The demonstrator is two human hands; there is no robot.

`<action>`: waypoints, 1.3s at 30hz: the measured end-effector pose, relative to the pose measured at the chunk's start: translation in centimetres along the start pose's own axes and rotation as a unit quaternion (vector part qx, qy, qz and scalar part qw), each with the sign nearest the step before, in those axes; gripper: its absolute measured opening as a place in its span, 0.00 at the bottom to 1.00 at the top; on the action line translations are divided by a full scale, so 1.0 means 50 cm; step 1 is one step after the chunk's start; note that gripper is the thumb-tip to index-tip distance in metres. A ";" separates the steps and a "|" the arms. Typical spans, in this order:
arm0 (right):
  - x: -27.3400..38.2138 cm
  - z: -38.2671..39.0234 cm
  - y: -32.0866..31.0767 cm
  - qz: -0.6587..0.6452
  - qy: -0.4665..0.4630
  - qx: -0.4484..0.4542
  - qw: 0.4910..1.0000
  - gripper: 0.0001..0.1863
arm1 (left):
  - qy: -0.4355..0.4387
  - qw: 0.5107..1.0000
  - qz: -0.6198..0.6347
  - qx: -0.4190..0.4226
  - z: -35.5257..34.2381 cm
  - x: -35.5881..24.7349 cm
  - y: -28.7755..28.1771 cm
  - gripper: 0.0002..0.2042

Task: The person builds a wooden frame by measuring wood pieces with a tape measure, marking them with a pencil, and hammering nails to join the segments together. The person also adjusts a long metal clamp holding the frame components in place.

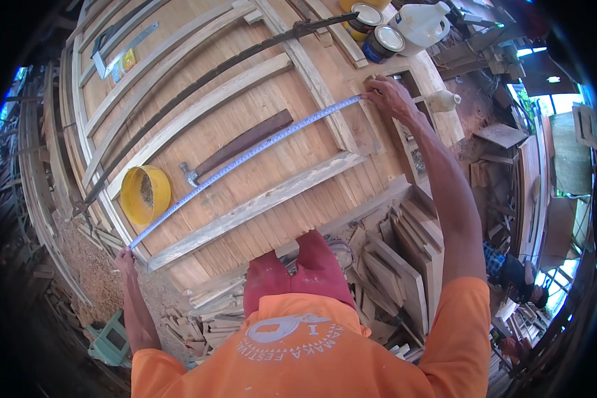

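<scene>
While the person is leaning over a wooden panel (259, 132), the left hand (125, 260) is pinching one end of a tape measure (245, 159) at the panel's near edge, fingers closed on it. The tape is stretching diagonally across the boards, passing just beside a yellow bowl (144, 194) and a hammer (235, 149). Farther off, the right hand (390, 96) is pressing the tape's other end down, fingers together. Beyond it, two tins (375, 30) and a white jug (421, 23) are standing.

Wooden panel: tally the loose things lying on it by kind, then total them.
Tape measure, stretched between left hand and right hand: 1
Hammer: 1
Yellow bowl: 1
Paint tins: 2
White jug: 1
Total: 6
</scene>
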State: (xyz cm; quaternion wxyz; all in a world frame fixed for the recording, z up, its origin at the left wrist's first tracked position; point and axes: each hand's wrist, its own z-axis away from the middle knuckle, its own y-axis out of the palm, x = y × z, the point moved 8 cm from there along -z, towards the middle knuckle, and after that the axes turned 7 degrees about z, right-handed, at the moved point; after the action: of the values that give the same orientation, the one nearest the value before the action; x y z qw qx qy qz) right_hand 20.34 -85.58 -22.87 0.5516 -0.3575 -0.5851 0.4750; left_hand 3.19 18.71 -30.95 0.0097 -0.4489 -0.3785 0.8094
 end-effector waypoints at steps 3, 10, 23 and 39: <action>0.006 0.001 -0.007 0.004 -0.023 -0.013 1.000 0.17 | 0.002 0.999 0.030 0.017 0.003 0.004 0.008 0.08; 0.089 0.010 -0.028 0.017 0.001 0.062 0.998 0.20 | -0.002 0.997 -0.071 -0.009 -0.020 0.046 -0.011 0.15; 0.873 0.058 0.169 -0.066 -0.018 0.122 0.990 0.31 | 0.111 0.983 0.116 -0.084 0.111 -0.079 0.034 0.08; 1.394 0.051 0.249 -0.221 -0.050 0.083 0.970 0.32 | 0.193 0.950 0.142 0.199 0.225 -0.277 0.020 0.08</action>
State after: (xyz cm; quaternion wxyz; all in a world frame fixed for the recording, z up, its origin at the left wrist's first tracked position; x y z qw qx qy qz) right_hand 7.02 -16.65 -13.22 0.6410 -0.1480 -0.6348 0.4053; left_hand 3.53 6.28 -18.14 0.0560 -0.6347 -0.1333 0.7591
